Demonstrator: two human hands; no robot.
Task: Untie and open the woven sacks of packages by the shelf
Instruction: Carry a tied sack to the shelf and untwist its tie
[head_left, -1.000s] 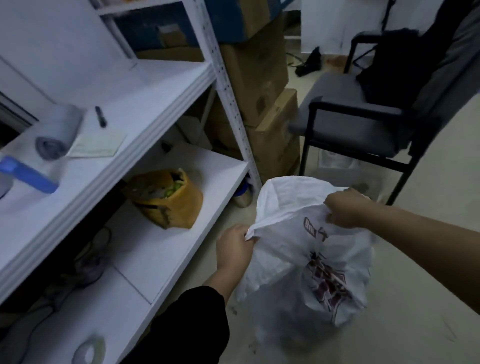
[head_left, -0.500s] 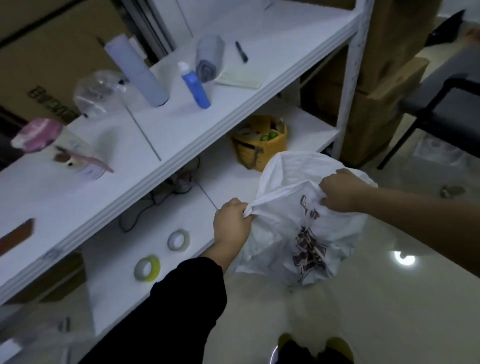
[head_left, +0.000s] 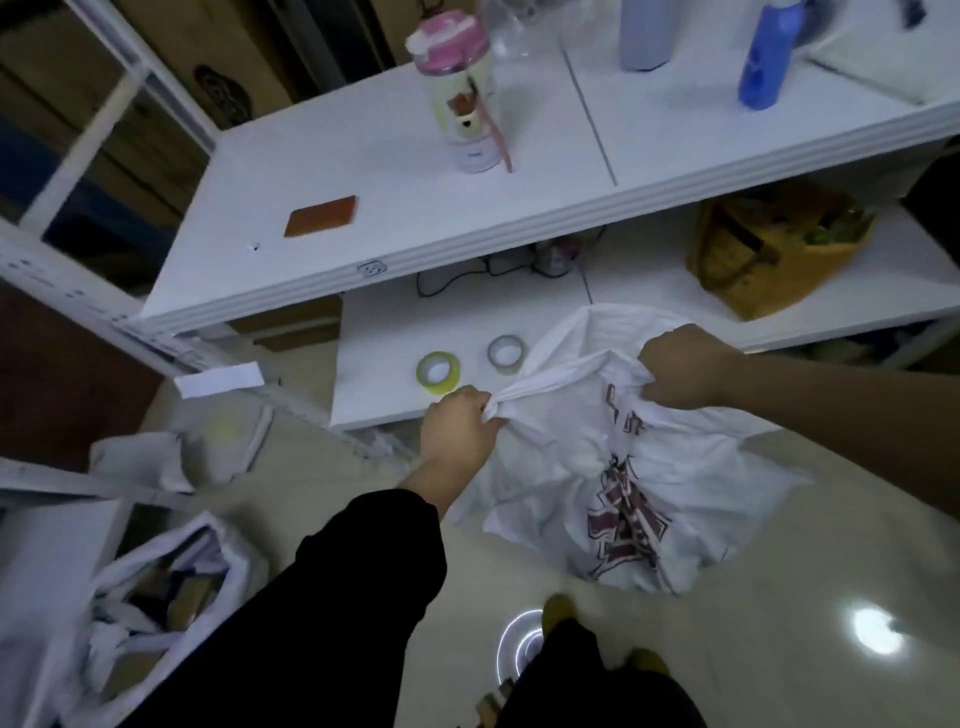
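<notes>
since half a second ago my view has swung left and down: the chair is gone from sight and an opened sack (head_left: 140, 613) now shows low and well left of my left hand (head_left: 460, 428). both hands have stayed on the white woven sack (head_left: 618, 483) with the dark red print.

my left hand is closed tight round a twisted bunch of the sack's top edge, pulling it leftward. my right hand (head_left: 683, 366) is curled into the cloth on the far side of the mouth, gripping it. the sack hangs between and below the two hands, its bottom close to the floor, just in front of the lower shelf (head_left: 384, 400), where two tape rolls (head_left: 438, 371) lie just beyond my left hand.

as i judge it, the sack to the left is finished, with parcels showing inside. this one is part way: the mouth is stretched taut but not yet spread, and i cannot tell whether a knot remains.
</notes>
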